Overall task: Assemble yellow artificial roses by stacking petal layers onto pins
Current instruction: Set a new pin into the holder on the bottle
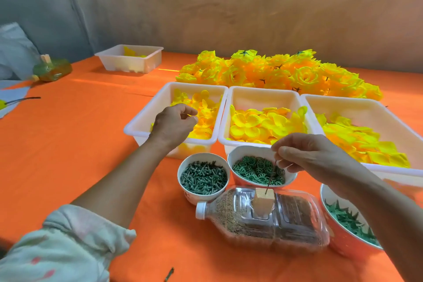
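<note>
My left hand [174,123] hovers with curled fingers over the left white tray [146,119] of small yellow petals [203,119]; whether it pinches a petal is unclear. A thin pin [270,175] stands in a wooden block [263,200] on a sand-filled plastic bottle [263,220] lying on its side. My right hand [309,155] pinches the pin's top. Two more white trays hold larger yellow petals, one in the middle [263,92] and one on the right [357,103]. A heap of finished yellow roses [274,71] lies behind the trays.
Three bowls sit near the bottle: green pegs [203,177], green rings [254,170], green calyx pieces [350,220]. A further white tray [130,62] stands at the back left on the orange tablecloth [80,144]. A second bottle [52,71] lies at far left.
</note>
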The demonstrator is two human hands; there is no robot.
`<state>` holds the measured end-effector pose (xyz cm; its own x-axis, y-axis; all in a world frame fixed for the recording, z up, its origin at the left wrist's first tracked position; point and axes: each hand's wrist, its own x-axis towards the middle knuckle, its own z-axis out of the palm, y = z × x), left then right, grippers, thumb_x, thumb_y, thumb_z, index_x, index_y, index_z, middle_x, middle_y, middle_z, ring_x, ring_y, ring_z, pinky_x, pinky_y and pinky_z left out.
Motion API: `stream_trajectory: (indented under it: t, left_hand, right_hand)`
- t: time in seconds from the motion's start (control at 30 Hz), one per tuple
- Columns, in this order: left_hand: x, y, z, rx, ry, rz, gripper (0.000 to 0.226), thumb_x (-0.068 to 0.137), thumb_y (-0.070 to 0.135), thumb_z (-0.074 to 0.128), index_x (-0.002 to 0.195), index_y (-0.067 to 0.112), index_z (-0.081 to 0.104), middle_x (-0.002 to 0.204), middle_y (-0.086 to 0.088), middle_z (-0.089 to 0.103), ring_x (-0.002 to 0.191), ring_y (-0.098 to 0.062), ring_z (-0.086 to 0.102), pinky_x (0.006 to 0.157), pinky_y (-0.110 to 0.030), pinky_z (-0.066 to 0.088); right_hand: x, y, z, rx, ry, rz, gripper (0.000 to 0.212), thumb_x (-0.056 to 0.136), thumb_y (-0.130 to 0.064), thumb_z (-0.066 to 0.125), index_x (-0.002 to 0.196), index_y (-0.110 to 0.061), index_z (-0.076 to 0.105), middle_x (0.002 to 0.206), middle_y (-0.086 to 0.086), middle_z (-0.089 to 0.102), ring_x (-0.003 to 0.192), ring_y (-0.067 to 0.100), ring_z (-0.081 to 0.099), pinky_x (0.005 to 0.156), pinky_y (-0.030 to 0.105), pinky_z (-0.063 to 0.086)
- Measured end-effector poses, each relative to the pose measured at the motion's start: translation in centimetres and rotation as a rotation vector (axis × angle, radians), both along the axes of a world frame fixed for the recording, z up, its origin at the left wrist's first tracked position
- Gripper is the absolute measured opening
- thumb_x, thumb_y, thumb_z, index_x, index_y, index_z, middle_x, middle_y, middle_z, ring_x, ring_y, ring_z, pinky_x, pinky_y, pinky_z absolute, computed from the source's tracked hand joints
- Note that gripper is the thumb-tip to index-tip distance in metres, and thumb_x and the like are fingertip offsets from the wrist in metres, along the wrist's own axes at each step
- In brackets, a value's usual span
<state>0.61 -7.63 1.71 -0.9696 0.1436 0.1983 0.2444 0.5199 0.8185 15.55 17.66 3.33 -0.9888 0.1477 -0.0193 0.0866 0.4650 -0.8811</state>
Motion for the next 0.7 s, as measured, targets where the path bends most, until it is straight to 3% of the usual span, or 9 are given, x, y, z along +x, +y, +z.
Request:
stream_trajectory:
  t: [0.07,0.2,0.3,0.43,0.7]
  left_hand:
    - [0.7,-0.8,-0.6,0.03,-0.002,-0.005,0.01,0.085,0.019,0.065,0.092,0.022,0.07,0.073,0.002,0.067,0.076,-0.02,0.068,0.083,-0.044,0.057]
    - [2.3,-1.7,-1.8,-0.07,-0.002,-0.074,0.017,0.082,0.015,0.068,0.072,0.029,0.068,0.059,0.012,0.065,0.054,-0.001,0.061,0.067,-0.029,0.054]
    - [3.3,-1.5,-2.1,-0.305,0.009,-0.158,0.018,0.077,0.019,0.07,0.066,0.032,0.066,0.064,0.015,0.066,0.066,-0.004,0.063,0.069,-0.025,0.051]
    - [4.0,-0.8,-2.2,-0.612,0.033,-0.231,0.01,0.078,0.023,0.067,0.074,0.031,0.07,0.082,0.009,0.07,0.084,-0.011,0.062,0.072,-0.025,0.049]
    - [4.1,-0.5,-2.8,-0.774,-0.01,-0.255,0.027,0.079,0.015,0.061,0.094,0.034,0.072,0.083,0.013,0.054,0.083,-0.009,0.05,0.061,-0.023,0.039]
  right_hand:
    - [0.0,-0.7,-0.8,0.068,0.002,0.025,0.015,0.092,-0.009,0.059,0.089,-0.016,0.071,0.072,0.007,0.07,0.064,0.012,0.061,0.066,0.032,0.05]
    - [0.0,-2.4,-2.1,0.164,0.028,0.049,0.016,0.091,-0.012,0.06,0.084,-0.023,0.07,0.067,-0.003,0.067,0.062,0.016,0.057,0.067,0.039,0.05]
    - [0.1,-3.4,-3.1,0.207,0.055,0.03,0.018,0.091,-0.013,0.059,0.084,-0.025,0.069,0.077,0.005,0.07,0.067,0.028,0.06,0.071,0.043,0.053]
    - [0.3,-3.7,-3.6,0.283,0.064,0.013,0.02,0.091,-0.015,0.058,0.082,-0.03,0.067,0.073,0.003,0.068,0.058,0.016,0.055,0.064,0.036,0.05]
    - [0.5,-3.8,-4.0,0.298,0.065,-0.007,0.019,0.091,-0.015,0.058,0.083,-0.028,0.068,0.071,0.004,0.07,0.045,0.002,0.052,0.051,0.02,0.041]
